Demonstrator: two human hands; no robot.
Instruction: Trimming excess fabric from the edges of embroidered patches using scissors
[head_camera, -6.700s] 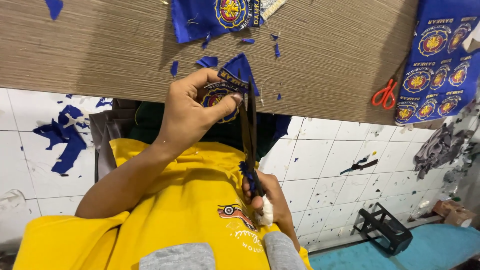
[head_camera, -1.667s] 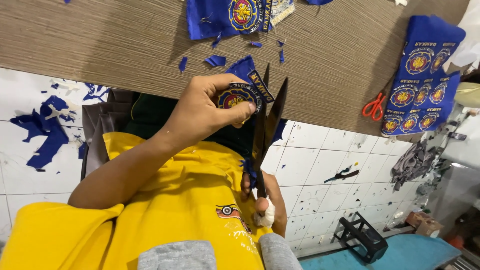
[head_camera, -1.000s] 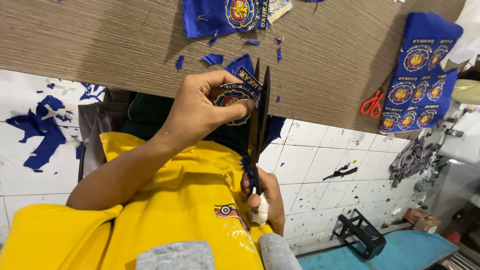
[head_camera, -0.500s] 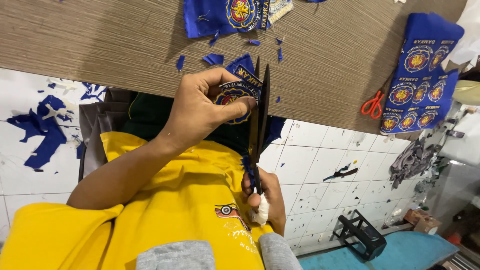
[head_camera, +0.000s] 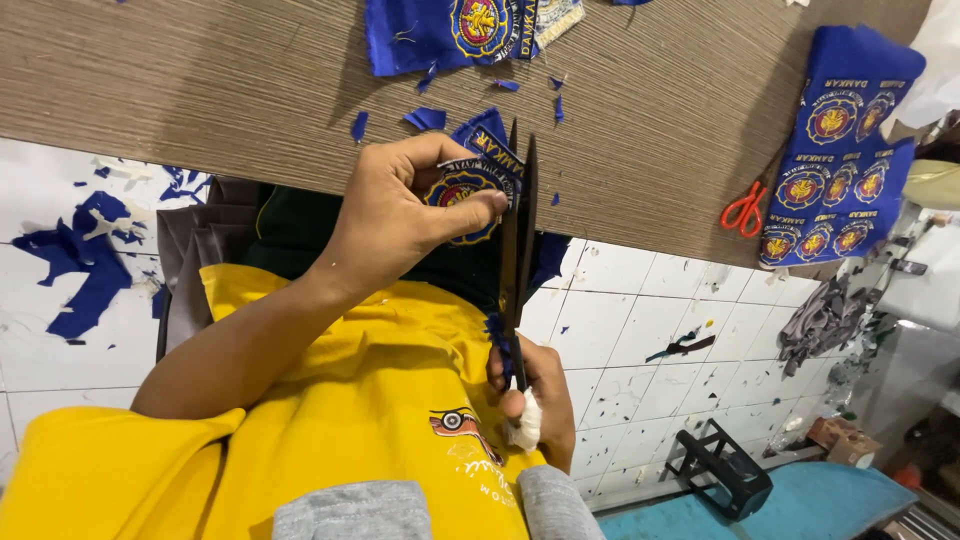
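Note:
My left hand (head_camera: 400, 215) pinches a round embroidered blue patch (head_camera: 462, 187) just above the table's near edge, thumb and fingers on its face. My right hand (head_camera: 535, 400), with a white wrap on one finger, grips the handles of long black scissors (head_camera: 518, 235) close to my yellow shirt. The blades point up and away from me, nearly closed, along the patch's right edge. Blue fabric trim hangs below the patch behind the blades.
A brown woven table top (head_camera: 200, 90) carries small blue scraps, a blue fabric piece with a patch (head_camera: 450, 30), a strip of several uncut patches (head_camera: 835, 170) and red scissors (head_camera: 743, 208). Below lie a white tiled floor with blue offcuts (head_camera: 85, 260), a black stand (head_camera: 720, 465) and a teal mat (head_camera: 800, 505).
The scissor blades, wide apart 1.7 s ago, have closed along the patch's edge. My left hand has kept hold of the patch, turning it slightly.

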